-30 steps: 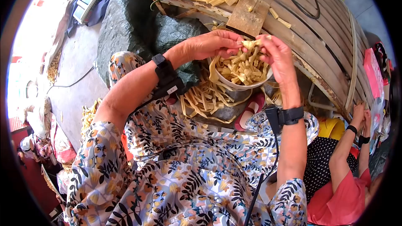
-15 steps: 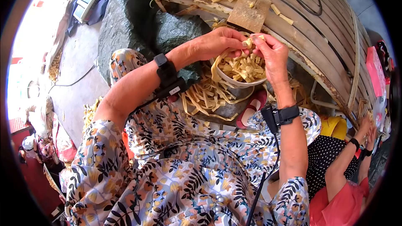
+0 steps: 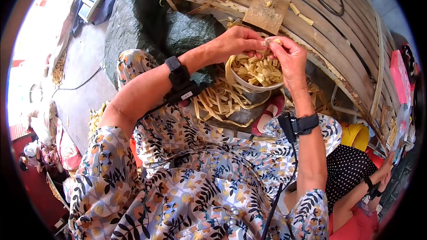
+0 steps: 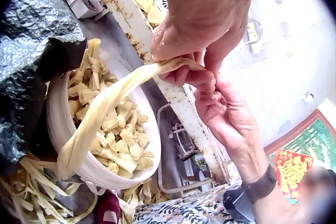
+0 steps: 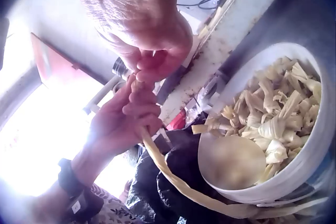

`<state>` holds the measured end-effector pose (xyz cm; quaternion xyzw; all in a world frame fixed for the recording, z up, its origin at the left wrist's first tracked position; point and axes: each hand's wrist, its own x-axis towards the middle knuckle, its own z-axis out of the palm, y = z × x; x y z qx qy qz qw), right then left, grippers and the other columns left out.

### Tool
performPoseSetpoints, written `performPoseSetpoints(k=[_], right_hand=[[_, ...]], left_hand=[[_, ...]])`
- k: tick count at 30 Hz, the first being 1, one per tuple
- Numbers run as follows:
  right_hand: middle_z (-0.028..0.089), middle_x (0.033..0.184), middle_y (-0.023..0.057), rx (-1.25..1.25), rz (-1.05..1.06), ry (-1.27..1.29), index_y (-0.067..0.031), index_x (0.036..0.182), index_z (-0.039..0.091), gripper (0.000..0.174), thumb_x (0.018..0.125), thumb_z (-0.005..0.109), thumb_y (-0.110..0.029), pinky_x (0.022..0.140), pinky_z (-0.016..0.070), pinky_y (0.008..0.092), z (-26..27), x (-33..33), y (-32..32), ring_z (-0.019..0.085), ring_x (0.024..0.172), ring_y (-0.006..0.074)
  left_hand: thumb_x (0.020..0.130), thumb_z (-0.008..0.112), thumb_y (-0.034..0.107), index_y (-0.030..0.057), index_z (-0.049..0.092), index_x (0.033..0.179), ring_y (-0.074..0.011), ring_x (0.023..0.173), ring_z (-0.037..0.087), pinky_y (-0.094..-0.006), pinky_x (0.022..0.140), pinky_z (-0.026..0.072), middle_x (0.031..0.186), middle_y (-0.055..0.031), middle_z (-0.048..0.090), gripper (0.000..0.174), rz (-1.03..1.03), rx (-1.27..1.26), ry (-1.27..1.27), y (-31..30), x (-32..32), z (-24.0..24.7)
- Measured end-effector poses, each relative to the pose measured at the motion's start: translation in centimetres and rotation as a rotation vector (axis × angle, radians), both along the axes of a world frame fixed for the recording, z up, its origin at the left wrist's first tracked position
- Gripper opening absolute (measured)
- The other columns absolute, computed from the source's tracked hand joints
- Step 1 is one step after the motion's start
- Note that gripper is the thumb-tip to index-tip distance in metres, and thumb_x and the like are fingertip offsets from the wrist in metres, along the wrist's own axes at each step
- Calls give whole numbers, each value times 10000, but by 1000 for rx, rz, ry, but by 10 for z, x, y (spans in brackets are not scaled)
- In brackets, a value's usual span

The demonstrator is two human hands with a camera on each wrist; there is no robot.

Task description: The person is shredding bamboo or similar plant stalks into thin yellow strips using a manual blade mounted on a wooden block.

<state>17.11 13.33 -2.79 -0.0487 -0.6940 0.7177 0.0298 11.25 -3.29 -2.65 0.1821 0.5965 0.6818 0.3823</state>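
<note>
Both hands meet above a white bucket [image 3: 255,87] filled with knotted pale-yellow strip pieces [image 5: 273,124]. The left hand [image 3: 235,43] has its fingers curled round a long yellow strip [image 4: 107,100], whose free end hangs over the bucket's rim. Thumb to thumb with it, the right hand [image 3: 289,60] pinches a small yellow bit at the strip's upper end. In the right wrist view the strip trails from the left hand [image 5: 118,119] down past the bucket; the fingers largely hide the pinched part.
Loose strips [image 3: 222,100] lie on the ground beside the bucket. Behind it stands a slatted table [image 3: 329,40] with a wooden board [image 3: 267,13], cut yellow pieces and green vegetables. Dark green plastic [image 3: 191,31] is at the left. Another person's arms [image 3: 376,182] are at the lower right.
The hands have drawn closer together, and the yellow piece between them shows less than before. The other person's arms have moved down at the right.
</note>
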Motion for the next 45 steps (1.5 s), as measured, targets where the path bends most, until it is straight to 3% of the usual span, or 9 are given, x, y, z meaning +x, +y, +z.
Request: performPoseSetpoints(k=[8, 13, 16, 21, 28, 32, 34, 39, 45], right_hand=[[610, 817, -7, -322, 42, -134, -23, 952, 621, 190, 826, 604, -163, 560, 445, 151, 4, -3, 3, 526, 672, 20], [598, 835, -33, -159, -34, -58, -63, 1001, 616, 251, 796, 644, -206, 548, 427, 125, 2, -9, 23, 511, 651, 5], [594, 837, -36, -194, -36, -169, -69, 1028, 603, 308, 771, 673, -223, 548, 423, 131, 12, -8, 21, 509, 653, 7], [587, 764, -4, -182, 88, -105, -30, 949, 600, 218, 771, 661, -140, 470, 377, 143, 7, -7, 4, 470, 569, 20], [515, 659, -11, -396, -19, -162, 7, 857, 584, 140, 758, 650, -68, 414, 309, 149, 20, -15, 7, 396, 488, 16], [495, 655, -4, -419, -138, -99, 8, 869, 572, 154, 762, 651, -70, 413, 317, 165, 25, -34, 25, 406, 494, 29], [514, 659, 7, -421, -181, -36, 1, 852, 579, 147, 763, 657, -86, 417, 340, 168, 26, -50, 31, 430, 506, 39], [559, 686, 30, -444, -285, 32, -12, 834, 586, 152, 765, 665, -123, 458, 423, 179, 20, -86, 29, 491, 540, 60], [567, 685, 33, -456, -364, 38, -15, 798, 584, 150, 755, 677, -125, 458, 440, 184, 13, -99, 25, 499, 537, 63]], left_hand=[[851, 564, 245, 49, 608, 853, -30, 615, 460, -171, 553, 346, 668, 38, 532, 201, 54, 5, 59, 0, -1, 8], [872, 520, 129, -28, 529, 1051, -87, 750, 562, -213, 728, 462, 875, -51, 619, 238, -121, 45, 22, -6, -7, 12], [873, 523, 140, -23, 540, 1037, -86, 744, 560, -209, 712, 460, 865, -51, 617, 232, -116, 73, 66, -10, -15, 4], [882, 515, 187, -10, 567, 943, -42, 610, 492, -169, 579, 407, 749, -12, 579, 213, -109, -57, 162, -2, -11, 9], [866, 527, 156, -14, 575, 934, -19, 511, 386, -153, 458, 296, 673, 17, 525, 189, -217, 191, -247, -3, -29, 10], [881, 498, 166, 11, 603, 922, -32, 562, 419, -164, 512, 345, 664, 32, 504, 192, -35, -114, 251, -6, -43, 29], [875, 513, 163, 22, 616, 921, -35, 593, 432, -172, 545, 372, 656, 38, 494, 181, 3, -69, 388, -5, -61, 31], [846, 555, 187, 34, 637, 887, -30, 569, 424, -189, 488, 352, 644, 38, 494, 178, 329, -146, 582, 15, -94, 25], [813, 604, 204, 18, 642, 834, -36, 539, 421, -187, 476, 345, 613, 40, 495, 191, 444, -203, 621, 26, -106, 13]])
